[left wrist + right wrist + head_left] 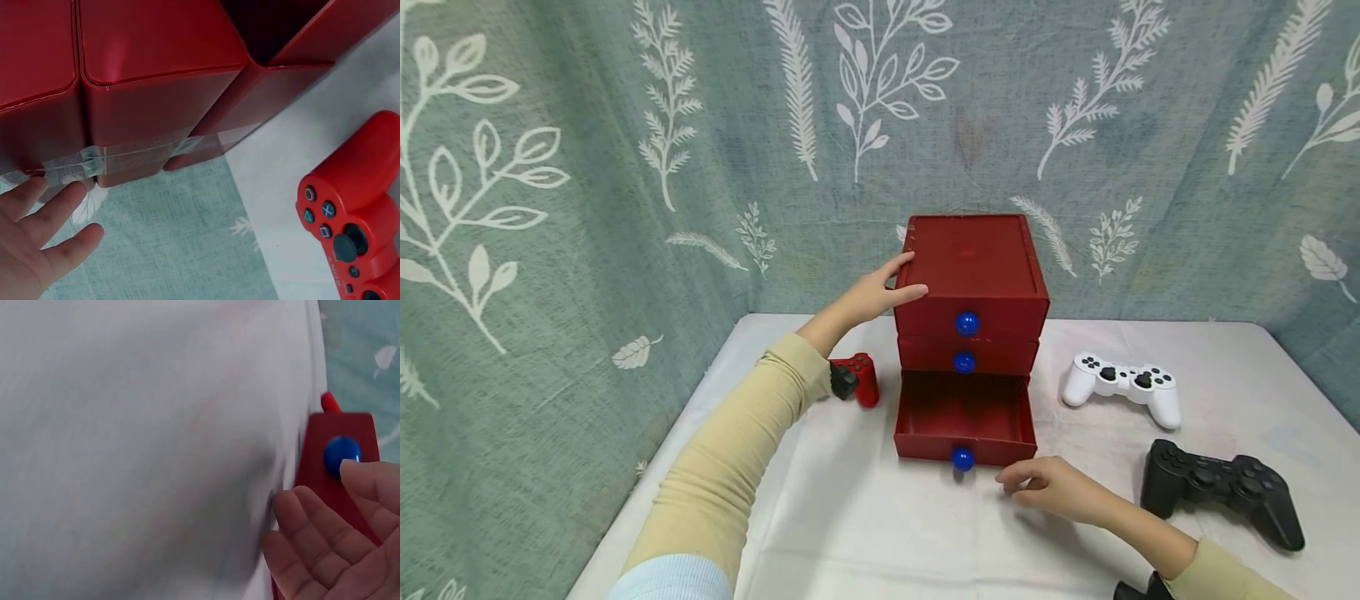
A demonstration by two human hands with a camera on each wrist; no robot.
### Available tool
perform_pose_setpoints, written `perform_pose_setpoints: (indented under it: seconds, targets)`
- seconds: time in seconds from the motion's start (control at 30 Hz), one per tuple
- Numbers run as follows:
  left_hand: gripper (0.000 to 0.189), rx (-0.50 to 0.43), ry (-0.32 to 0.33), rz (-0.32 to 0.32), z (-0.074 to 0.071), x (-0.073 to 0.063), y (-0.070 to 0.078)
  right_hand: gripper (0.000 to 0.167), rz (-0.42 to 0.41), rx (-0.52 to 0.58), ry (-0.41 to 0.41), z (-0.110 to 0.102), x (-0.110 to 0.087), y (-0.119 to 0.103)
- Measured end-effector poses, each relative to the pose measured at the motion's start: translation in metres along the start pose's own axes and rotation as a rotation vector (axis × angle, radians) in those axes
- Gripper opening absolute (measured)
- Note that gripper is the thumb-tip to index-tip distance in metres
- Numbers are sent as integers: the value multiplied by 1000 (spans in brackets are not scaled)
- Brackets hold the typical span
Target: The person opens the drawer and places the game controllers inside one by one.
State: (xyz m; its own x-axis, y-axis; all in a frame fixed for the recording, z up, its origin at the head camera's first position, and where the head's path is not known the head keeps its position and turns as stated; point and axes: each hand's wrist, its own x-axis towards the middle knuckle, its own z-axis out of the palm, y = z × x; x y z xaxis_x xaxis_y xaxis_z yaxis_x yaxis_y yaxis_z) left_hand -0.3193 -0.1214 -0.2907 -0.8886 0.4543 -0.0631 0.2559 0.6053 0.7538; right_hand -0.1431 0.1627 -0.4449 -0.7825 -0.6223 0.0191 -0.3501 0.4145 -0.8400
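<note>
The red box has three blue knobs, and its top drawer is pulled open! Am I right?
Not quite: the bottom drawer is the one pulled open, as the head view shows; the top drawer is closed. The red box does have three blue knobs.

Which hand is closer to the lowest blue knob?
Right: the right hand is just right of the blue knob; the left hand is higher, at the top left of the drawer unit.
</note>
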Motion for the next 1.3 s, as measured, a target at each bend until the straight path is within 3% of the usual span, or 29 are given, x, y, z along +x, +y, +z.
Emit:
perform_pose_setpoints:
  seconds: [0.57,0.8,1.03,1.3]
  targets:
    - [75,-8,-11,6,0,0,-1,29,4,-29,43,-23,-21,5]
    - [75,1,-10,8,0,-1,0,36,30,27,57,-34,-32,4]
    - [75,1,-7,3,1,-1,1,44,137,80,56,-55,-45,1]
    - [75,-2,-1,-1,1,0,0,35,138,67,149,-86,-68,3]
